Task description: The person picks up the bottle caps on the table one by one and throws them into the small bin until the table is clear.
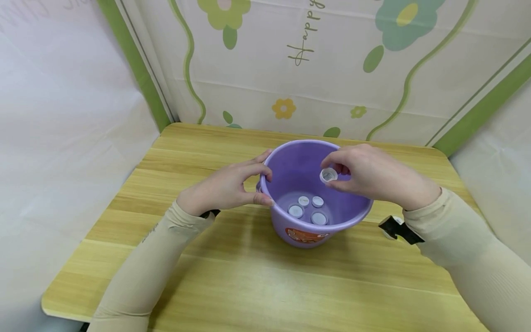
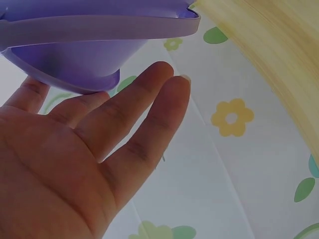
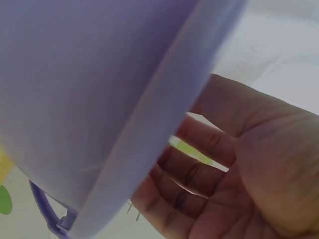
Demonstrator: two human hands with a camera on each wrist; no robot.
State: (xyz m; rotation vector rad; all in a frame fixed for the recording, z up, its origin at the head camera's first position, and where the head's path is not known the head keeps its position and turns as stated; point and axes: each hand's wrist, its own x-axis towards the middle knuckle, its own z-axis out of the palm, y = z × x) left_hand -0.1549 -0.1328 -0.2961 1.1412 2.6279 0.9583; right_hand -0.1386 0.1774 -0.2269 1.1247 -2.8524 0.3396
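Note:
A purple bucket (image 1: 303,233) with an orange label stands on the table. My left hand (image 1: 230,184) holds its rim at the left side, index finger bent over the edge and thumb against the rim. In the left wrist view two fingers (image 2: 144,139) stretch out beside the bucket. My right hand (image 1: 373,175) pinches a small round white cap (image 1: 329,175) between thumb and fingers, over the bucket's opening. The cap tilts, its hollow side showing. In the right wrist view the bucket wall hides the fingertips and the cap.
Several round white pieces, including a large one (image 1: 319,218) and a smaller one (image 1: 317,201), lie on the bucket's floor. The wooden table (image 1: 249,286) meets a flower-printed curtain (image 1: 249,87) at the back. A small white and yellow thing (image 1: 398,220) shows behind the right wrist's black strap.

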